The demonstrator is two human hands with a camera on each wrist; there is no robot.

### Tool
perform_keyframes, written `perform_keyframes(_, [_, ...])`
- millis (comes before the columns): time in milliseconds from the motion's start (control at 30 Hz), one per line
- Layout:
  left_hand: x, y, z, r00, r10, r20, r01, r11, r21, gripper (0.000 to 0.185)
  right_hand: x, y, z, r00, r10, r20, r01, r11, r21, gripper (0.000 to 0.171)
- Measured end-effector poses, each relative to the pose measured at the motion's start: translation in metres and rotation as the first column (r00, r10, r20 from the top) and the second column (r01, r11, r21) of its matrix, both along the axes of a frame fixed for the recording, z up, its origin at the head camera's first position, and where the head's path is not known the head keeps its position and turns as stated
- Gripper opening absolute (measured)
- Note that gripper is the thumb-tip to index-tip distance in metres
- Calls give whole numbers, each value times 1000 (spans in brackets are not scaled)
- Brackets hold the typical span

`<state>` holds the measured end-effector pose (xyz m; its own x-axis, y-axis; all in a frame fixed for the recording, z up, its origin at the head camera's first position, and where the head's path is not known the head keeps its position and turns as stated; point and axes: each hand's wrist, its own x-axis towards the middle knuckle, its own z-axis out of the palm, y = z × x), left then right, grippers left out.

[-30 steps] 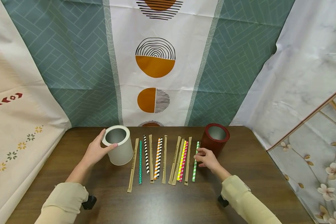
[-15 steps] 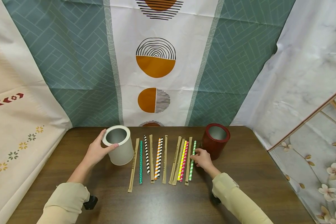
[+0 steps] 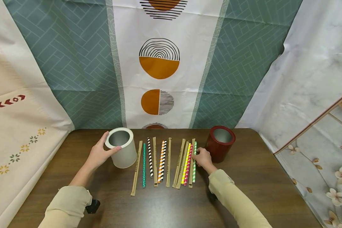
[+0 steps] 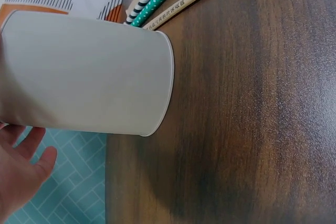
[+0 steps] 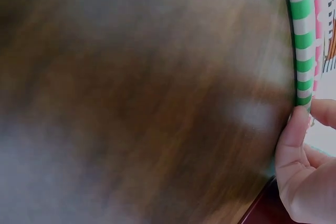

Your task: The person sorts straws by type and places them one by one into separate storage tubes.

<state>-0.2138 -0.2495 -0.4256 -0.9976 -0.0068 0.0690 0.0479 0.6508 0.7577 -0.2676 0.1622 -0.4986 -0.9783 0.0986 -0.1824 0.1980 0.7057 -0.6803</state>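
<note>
A makeshift staged set — patterned cloth backdrops (image 3: pixel 159 63) draped around a dark wooden table (image 3: pixel 165 205).

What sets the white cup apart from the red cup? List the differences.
The white cup is pale and stands left of the straws; the red cup is dark red and stands right of them. The left hand grips the white cup; the red cup stands free. Both are upright, open cylinders.

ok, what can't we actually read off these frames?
- Right wrist view: the table is motion-blurred, and only the tip of the green striped straw is sharp.
- Head view: the right hand covers where its fingers meet that straw, so the grip is unclear.
- Head view: the print on the paper-wrapped sticks is too small to read.
- Left wrist view: the frame edge cuts off the white cup and the left hand.
</note>
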Motion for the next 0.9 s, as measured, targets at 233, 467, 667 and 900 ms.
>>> perform_keyframes(233, [0, 0, 0, 1000, -1, 4, 1, 1000, 3, 95, -4, -1, 0, 1000, -25, 6, 25, 1000, 2, 44])
perform_keyframes(467, [-1, 0, 1, 1000, 1, 10, -1, 1000, 2, 95, -4, -3, 0, 999, -48, 6, 48, 998, -28, 45])
perform_keyframes(667, [0, 0, 1, 1000, 0, 11, 0, 1000, 1, 95, -3, -3, -1, 997, -76, 21, 77, 992, -100, 43])
perform_keyframes(900, [0, 0, 1, 1000, -2, 8, 2, 1000, 1, 95, 0, -4, 4, 999, -22, 41, 25, 997, -71, 41])
